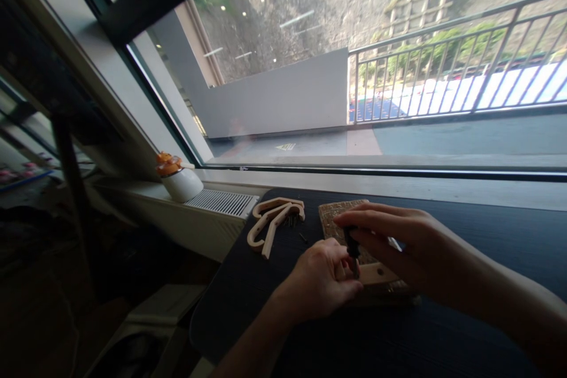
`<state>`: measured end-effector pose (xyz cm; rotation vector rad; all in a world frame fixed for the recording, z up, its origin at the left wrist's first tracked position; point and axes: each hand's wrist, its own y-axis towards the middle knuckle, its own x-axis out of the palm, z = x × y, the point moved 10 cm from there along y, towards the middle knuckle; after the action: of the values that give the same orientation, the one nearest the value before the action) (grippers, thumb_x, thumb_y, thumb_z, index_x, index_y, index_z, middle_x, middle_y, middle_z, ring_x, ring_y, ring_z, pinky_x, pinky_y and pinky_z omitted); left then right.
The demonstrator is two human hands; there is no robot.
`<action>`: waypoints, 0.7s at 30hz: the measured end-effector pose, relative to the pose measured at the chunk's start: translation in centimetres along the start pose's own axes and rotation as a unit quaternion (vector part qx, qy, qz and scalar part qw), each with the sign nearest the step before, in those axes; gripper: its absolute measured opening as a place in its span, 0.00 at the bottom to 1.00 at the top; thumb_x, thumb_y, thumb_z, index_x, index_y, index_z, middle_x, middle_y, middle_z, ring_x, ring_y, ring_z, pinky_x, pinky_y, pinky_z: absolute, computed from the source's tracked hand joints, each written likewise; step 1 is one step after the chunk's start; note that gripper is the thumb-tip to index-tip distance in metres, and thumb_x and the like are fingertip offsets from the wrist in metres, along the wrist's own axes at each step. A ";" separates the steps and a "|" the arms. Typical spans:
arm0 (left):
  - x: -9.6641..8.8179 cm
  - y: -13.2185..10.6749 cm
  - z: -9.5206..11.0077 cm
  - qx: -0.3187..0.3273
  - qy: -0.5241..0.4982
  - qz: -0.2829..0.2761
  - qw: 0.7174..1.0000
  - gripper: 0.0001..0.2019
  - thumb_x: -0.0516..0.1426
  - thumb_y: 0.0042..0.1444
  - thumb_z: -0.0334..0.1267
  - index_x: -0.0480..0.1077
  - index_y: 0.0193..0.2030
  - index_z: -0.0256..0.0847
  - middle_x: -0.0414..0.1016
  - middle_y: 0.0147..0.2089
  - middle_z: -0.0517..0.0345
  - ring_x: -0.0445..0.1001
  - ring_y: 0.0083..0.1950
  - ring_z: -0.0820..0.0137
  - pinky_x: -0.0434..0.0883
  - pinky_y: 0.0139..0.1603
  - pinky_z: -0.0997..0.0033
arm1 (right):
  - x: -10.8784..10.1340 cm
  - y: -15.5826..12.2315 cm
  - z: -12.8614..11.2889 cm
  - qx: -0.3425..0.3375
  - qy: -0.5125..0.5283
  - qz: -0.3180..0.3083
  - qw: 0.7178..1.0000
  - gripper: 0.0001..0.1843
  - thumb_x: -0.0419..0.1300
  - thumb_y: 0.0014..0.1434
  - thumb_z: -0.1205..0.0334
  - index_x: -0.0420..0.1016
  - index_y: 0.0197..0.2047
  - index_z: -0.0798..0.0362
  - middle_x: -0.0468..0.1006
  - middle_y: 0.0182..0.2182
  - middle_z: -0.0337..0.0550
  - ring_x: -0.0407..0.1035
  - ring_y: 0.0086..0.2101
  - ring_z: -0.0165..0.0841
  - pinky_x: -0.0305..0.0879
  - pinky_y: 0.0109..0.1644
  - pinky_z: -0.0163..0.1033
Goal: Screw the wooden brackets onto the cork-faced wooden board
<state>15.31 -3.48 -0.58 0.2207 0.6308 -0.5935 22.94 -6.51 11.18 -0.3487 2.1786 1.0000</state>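
My right hand (407,236) grips a screwdriver by its black handle (351,241), which stands nearly upright, tip down. Below it, my left hand (325,277) is closed around the end of a light wooden piece (378,273) with a dark round hole in it. The left fingers sit right beside the screwdriver's tip and partly hide it; whether a screw is there I cannot tell. Under both hands lies a rough brown board (330,212) with a textured surface. To its left rest light wooden hooks (270,221), with several small screws (291,221) next to them.
A dark table (248,307) bears all this, its rounded corner at the left. Beyond it run a window sill (310,180) and a large window. A white container with an orange top (179,180) stands on the white vented unit (221,204) at left.
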 end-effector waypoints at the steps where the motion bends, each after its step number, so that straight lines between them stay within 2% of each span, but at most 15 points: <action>1: 0.0 0.0 0.0 -0.002 0.003 0.000 1.000 0.12 0.62 0.47 0.36 0.72 0.40 0.39 0.71 0.38 0.57 0.70 0.43 0.65 0.66 0.43 0.69 | -0.1 0.0 0.1 0.003 -0.002 0.002 1.000 0.14 0.53 0.64 0.65 0.75 0.50 0.50 0.79 0.44 0.45 0.74 0.42 0.32 0.69 0.43 0.32; 9: -0.1 0.0 0.0 -0.016 0.036 -0.008 0.999 0.10 0.62 0.48 0.39 0.71 0.37 0.39 0.71 0.37 0.58 0.69 0.42 0.66 0.66 0.41 0.71 | -0.1 -0.1 1.6 0.056 -0.019 0.032 0.998 0.11 0.59 0.59 0.62 0.75 0.46 0.49 0.79 0.35 0.41 0.70 0.27 0.28 0.67 0.31 0.33; 13: 0.0 0.0 0.0 -0.012 0.032 -0.007 0.999 0.11 0.62 0.48 0.38 0.72 0.39 0.40 0.71 0.39 0.57 0.70 0.43 0.65 0.67 0.43 0.71 | 0.0 -0.3 1.4 0.049 -0.011 0.025 0.998 0.14 0.56 0.60 0.64 0.75 0.49 0.48 0.80 0.42 0.41 0.74 0.36 0.31 0.70 0.38 0.33; 16: -0.1 -0.1 0.1 -0.008 0.033 -0.004 0.999 0.11 0.62 0.48 0.38 0.72 0.39 0.40 0.71 0.38 0.57 0.70 0.42 0.66 0.66 0.42 0.71 | -0.2 -0.2 1.3 0.053 -0.005 0.024 0.998 0.14 0.55 0.61 0.63 0.76 0.49 0.48 0.81 0.43 0.42 0.74 0.41 0.33 0.70 0.42 0.34; 21: -0.2 -0.1 0.1 -0.011 0.034 0.001 0.999 0.10 0.62 0.48 0.39 0.71 0.36 0.39 0.71 0.36 0.59 0.69 0.40 0.67 0.66 0.41 0.71 | -0.3 0.1 1.7 0.071 -0.005 0.038 0.997 0.10 0.59 0.58 0.61 0.76 0.43 0.51 0.80 0.33 0.42 0.73 0.30 0.31 0.69 0.31 0.32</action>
<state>15.15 -3.53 -0.42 0.2222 0.7032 -0.5797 23.95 -5.17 10.68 -0.1959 2.2528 0.8785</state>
